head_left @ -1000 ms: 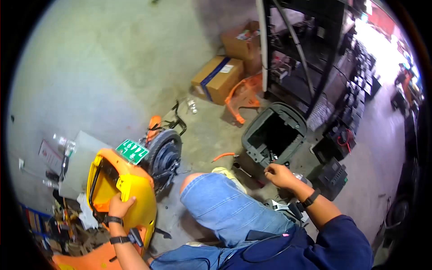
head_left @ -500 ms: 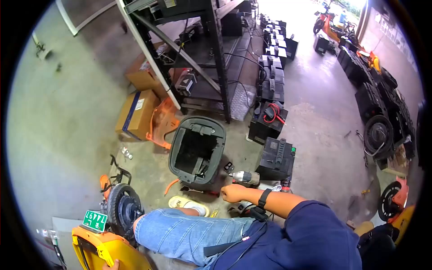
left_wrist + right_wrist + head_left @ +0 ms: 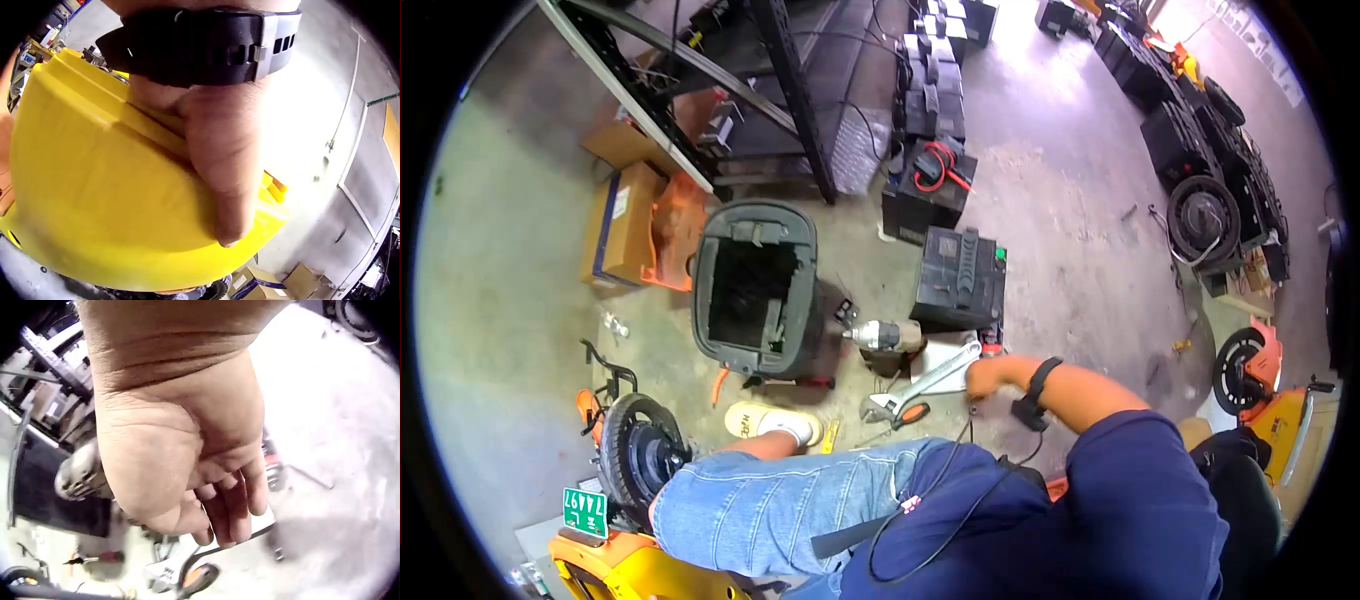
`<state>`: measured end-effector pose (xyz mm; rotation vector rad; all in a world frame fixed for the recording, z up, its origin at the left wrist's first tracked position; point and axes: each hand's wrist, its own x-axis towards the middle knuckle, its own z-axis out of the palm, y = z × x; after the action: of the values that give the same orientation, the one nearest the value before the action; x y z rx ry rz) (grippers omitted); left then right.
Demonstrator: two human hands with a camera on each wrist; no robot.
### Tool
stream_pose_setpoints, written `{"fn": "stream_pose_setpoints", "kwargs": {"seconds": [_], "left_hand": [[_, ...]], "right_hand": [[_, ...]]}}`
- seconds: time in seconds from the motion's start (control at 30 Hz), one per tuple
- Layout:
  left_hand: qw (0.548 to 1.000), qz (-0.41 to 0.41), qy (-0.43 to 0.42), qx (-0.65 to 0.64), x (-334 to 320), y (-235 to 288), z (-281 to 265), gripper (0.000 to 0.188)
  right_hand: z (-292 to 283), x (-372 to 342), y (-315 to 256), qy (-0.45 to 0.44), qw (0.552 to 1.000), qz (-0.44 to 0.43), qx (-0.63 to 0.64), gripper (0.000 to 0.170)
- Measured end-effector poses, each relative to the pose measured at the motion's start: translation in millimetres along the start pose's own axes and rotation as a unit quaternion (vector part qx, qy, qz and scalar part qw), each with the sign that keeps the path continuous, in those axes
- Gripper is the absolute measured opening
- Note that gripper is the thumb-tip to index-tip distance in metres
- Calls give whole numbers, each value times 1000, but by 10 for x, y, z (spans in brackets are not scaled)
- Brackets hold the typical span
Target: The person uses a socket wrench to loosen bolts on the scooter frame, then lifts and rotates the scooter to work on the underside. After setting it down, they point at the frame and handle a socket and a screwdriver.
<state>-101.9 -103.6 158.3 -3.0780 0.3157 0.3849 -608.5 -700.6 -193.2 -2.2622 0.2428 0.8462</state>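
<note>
My left hand [image 3: 222, 144] holds the edge of a yellow plastic scooter body panel [image 3: 119, 181], thumb lying over its outer face and the other fingers hidden behind it. In the head view the yellow panel [image 3: 665, 575] stands at the bottom left, below a green number plate [image 3: 585, 512]. My right hand [image 3: 992, 378] hovers by the handle end of a silver adjustable wrench [image 3: 935, 378] on the floor. In the right wrist view the fingers of that hand [image 3: 187, 456] hang loosely curled, with nothing seen in them. An orange-and-black handle [image 3: 915, 413] lies beside the wrench.
A cordless power tool [image 3: 885, 335] lies beyond the wrench, near a black battery box [image 3: 960, 275]. Left of them stands a dark open-topped plastic housing [image 3: 800, 300]. A wheel [image 3: 640, 450] is at my left knee. Metal shelving [image 3: 795, 110] and cardboard boxes [image 3: 625, 215] stand farther back.
The head view has swung right. My right hand has moved from beside the dark housing, past the power tool, to the wrench's handle end. My left hand stays at the yellow panel.
</note>
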Motion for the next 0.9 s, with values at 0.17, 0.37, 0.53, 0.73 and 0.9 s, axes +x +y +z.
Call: {"fn": "stream_pose_setpoints", "kwargs": {"seconds": [0.17, 0.37, 0.53, 0.73, 0.9], "left_hand": [[1000, -7, 8, -27, 7, 2, -44, 47], [997, -1, 23, -73, 67, 96, -4, 43], [993, -6, 27, -119, 87, 13, -25, 40], [987, -10, 36, -154, 76, -94, -24, 38], [985, 3, 23, -169, 3, 55, -74, 39]], "right_hand": [[206, -927, 489, -83, 868, 445, 205, 21], [633, -651, 545, 91, 853, 482, 178, 33], [432, -253, -38, 225, 935, 242, 129, 27], [455, 539, -440, 273, 961, -47, -6, 26], [728, 1087, -648, 181, 980, -37, -72, 23]]}}
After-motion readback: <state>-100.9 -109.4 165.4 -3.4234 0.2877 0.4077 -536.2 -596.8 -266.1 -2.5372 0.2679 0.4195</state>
